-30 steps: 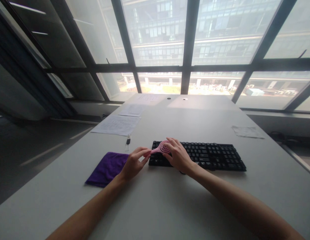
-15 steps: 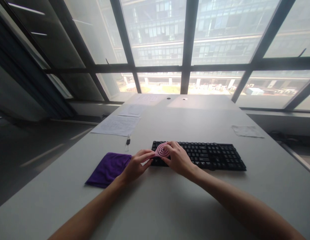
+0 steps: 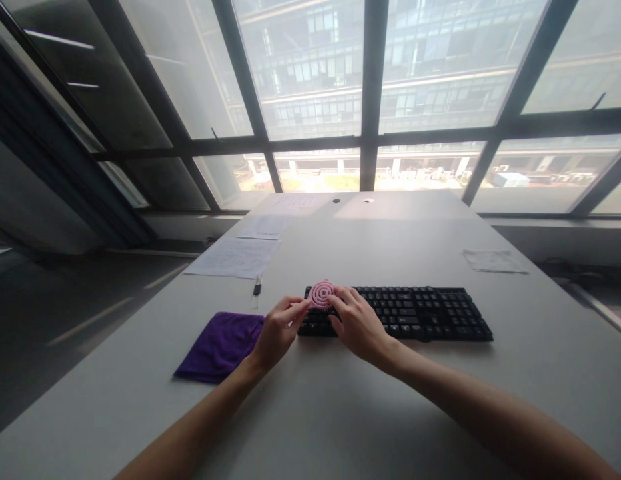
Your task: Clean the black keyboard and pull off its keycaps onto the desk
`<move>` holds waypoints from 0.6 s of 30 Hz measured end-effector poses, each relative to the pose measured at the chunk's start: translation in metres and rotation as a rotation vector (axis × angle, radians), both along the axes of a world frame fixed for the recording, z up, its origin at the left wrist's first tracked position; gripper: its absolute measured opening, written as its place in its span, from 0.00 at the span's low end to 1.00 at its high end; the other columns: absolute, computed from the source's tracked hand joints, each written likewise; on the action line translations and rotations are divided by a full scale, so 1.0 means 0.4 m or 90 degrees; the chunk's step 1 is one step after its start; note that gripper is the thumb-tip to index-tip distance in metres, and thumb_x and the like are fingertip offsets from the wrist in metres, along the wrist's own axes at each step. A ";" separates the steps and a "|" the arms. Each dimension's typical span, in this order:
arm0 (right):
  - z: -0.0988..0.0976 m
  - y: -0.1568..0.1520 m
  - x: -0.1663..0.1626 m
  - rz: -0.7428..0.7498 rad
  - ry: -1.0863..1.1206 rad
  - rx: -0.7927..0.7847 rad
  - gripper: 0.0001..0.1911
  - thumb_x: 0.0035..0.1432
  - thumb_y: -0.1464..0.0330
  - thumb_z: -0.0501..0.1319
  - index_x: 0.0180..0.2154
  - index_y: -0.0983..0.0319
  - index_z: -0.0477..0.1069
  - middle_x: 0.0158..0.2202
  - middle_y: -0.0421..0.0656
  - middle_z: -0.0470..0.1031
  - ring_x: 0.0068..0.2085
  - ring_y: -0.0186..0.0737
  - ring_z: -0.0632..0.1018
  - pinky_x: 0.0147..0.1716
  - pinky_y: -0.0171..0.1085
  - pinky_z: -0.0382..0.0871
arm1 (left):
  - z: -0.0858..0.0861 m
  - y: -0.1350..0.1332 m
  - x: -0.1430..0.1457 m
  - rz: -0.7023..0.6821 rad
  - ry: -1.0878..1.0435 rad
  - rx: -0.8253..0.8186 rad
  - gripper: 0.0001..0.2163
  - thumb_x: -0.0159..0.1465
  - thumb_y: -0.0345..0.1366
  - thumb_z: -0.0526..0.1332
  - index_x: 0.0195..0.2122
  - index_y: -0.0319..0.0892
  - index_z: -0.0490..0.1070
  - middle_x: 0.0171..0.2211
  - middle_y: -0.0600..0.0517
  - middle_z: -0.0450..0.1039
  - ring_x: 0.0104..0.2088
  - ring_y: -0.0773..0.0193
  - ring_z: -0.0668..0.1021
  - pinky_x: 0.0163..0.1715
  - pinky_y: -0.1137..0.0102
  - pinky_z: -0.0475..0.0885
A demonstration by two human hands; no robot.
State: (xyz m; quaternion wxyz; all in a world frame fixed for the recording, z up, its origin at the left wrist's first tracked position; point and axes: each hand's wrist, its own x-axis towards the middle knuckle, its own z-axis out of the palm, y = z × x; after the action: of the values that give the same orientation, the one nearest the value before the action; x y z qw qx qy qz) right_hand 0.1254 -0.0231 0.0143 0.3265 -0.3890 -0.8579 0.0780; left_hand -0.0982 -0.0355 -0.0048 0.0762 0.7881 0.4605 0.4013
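Note:
A pink round brush (image 3: 322,294) with spiral ridges rests on the left end of a black keyboard (image 3: 415,312). My left hand (image 3: 277,331) pinches the brush's handle end at the keyboard's left edge. My right hand (image 3: 357,323) lies over the keys with its fingers curled onto the brush's right side. A folded purple cloth (image 3: 217,347) lies on the table just left of my left hand.
The grey table (image 3: 340,413) runs to a window wall. Paper sheets (image 3: 235,257) lie at the back left, another sheet (image 3: 494,261) at the right. A small dark clip-like item (image 3: 257,289) sits behind the cloth. Two round holes (image 3: 352,199) mark the far edge.
The brush head has shifted slightly left and back toward the keyboard's top-left corner, with both hands following it. The view has tilted down a little.

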 end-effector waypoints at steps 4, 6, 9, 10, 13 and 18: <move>-0.017 -0.001 0.022 0.002 -0.018 0.016 0.27 0.59 0.74 0.60 0.60 0.66 0.64 0.63 0.55 0.64 0.63 0.55 0.64 0.63 0.52 0.62 | -0.003 0.021 0.023 0.019 -0.008 -0.015 0.13 0.69 0.31 0.57 0.51 0.44 0.76 0.46 0.46 0.76 0.47 0.59 0.78 0.48 0.65 0.75; -0.024 0.001 0.036 0.003 -0.018 0.013 0.28 0.60 0.75 0.59 0.62 0.67 0.63 0.64 0.55 0.64 0.64 0.54 0.64 0.64 0.52 0.62 | -0.005 0.019 0.035 0.002 -0.013 -0.033 0.13 0.69 0.31 0.57 0.51 0.45 0.76 0.48 0.46 0.76 0.49 0.58 0.78 0.50 0.64 0.75; -0.026 0.002 0.058 0.007 -0.013 0.012 0.27 0.61 0.74 0.57 0.62 0.68 0.62 0.63 0.55 0.65 0.64 0.52 0.65 0.65 0.51 0.62 | -0.005 -0.009 0.053 -0.019 -0.015 -0.052 0.13 0.69 0.31 0.57 0.51 0.45 0.77 0.49 0.46 0.75 0.50 0.58 0.78 0.51 0.63 0.75; -0.025 0.000 0.066 0.009 -0.014 0.012 0.27 0.62 0.74 0.57 0.62 0.68 0.63 0.63 0.55 0.66 0.64 0.52 0.65 0.65 0.51 0.62 | -0.004 -0.022 0.059 -0.027 -0.015 -0.058 0.13 0.69 0.31 0.57 0.51 0.45 0.76 0.49 0.46 0.75 0.50 0.58 0.77 0.52 0.63 0.74; -0.022 -0.014 0.086 0.021 -0.016 0.014 0.25 0.62 0.74 0.56 0.61 0.67 0.64 0.62 0.55 0.67 0.64 0.52 0.66 0.64 0.51 0.63 | -0.002 -0.057 0.074 -0.059 -0.010 -0.076 0.14 0.70 0.31 0.55 0.53 0.46 0.76 0.50 0.45 0.75 0.50 0.59 0.77 0.51 0.64 0.74; -0.029 -0.045 0.102 0.059 -0.015 0.027 0.25 0.62 0.75 0.56 0.61 0.66 0.65 0.63 0.52 0.66 0.65 0.50 0.65 0.65 0.51 0.62 | -0.002 -0.049 0.070 -0.029 -0.015 -0.043 0.13 0.70 0.32 0.55 0.52 0.44 0.76 0.48 0.45 0.75 0.50 0.58 0.77 0.50 0.63 0.75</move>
State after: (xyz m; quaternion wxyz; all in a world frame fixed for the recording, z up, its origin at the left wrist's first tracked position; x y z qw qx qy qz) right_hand 0.1661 -0.0412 0.0027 0.3203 -0.3426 -0.8804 0.0703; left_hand -0.0703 -0.0552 -0.0054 0.1175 0.7905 0.4546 0.3932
